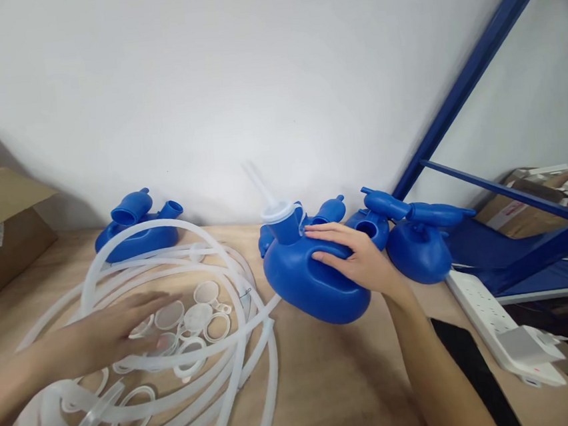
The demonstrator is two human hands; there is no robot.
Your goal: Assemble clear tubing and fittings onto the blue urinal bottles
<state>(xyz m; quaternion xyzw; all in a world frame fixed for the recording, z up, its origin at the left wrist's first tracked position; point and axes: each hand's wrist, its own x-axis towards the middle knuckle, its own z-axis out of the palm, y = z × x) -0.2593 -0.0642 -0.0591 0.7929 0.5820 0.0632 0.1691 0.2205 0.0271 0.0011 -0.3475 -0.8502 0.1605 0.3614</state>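
Palm down, the right hand reaches in from the right and grips the handle of a blue bottle, its fingers curled over it. Well apart from it, the left hand stretches flat and open above loose clear caps and coiled tubing. Beneath both hands is a wooden table; beyond them stands a white wall. Right of the right forearm lies a power strip, near a blue metal frame.
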